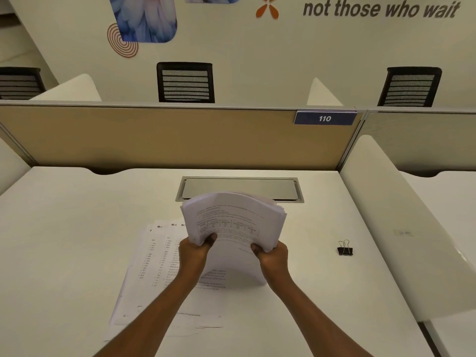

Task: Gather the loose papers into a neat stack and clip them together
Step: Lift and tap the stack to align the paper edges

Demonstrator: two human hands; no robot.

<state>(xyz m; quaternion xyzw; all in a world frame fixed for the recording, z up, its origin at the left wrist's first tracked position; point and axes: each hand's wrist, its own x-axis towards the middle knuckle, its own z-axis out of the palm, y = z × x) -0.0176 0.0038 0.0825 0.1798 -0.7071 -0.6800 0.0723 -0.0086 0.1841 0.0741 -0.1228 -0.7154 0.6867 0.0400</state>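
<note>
With our left hand (197, 249) and right hand (270, 255) gripping the bowed stack (233, 222) above the desk (64, 228), loose sheets (154, 256) underneath risk being forgotten before the clip (345, 248) goes on.

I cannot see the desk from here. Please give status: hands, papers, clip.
Left hand and right hand both gripping paper stack, upright on desk. Loose sheets still flat underneath. Binder clip untouched, right side.

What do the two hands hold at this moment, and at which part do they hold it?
Both hands hold the bundle of papers upright over the desk: the left hand grips its lower left edge, the right hand its lower right edge.
</note>
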